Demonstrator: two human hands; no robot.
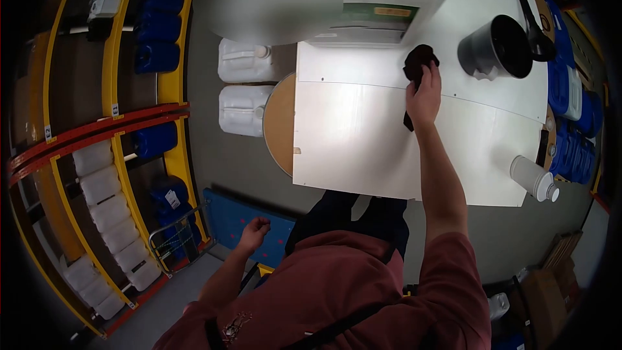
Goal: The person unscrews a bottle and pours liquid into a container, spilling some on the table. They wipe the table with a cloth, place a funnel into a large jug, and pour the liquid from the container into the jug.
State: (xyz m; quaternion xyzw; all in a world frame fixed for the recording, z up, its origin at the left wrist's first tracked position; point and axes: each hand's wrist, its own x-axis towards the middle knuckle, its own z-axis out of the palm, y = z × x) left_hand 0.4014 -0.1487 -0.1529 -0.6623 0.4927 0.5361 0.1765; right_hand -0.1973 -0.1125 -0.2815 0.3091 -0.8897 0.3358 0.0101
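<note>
My right hand [424, 96] is closed around a dark tool [421, 63] with a broad dark head and a handle end showing below the hand, over the white table [350, 136]. What exactly the tool is I cannot make out. To its right stands a dark grey bucket [479, 48] with a black inside. My left hand [254, 233] hangs low beside my body, away from the table, its fingers curled; whether anything small is in them cannot be seen.
A black funnel-like item [536, 35] lies beyond the bucket. A white bottle [532, 178] is near the table's right corner. A large blurred translucent container [278, 3] fills the top. Shelves with canisters [157, 56] line the left; a blue cart [240, 220] stands below.
</note>
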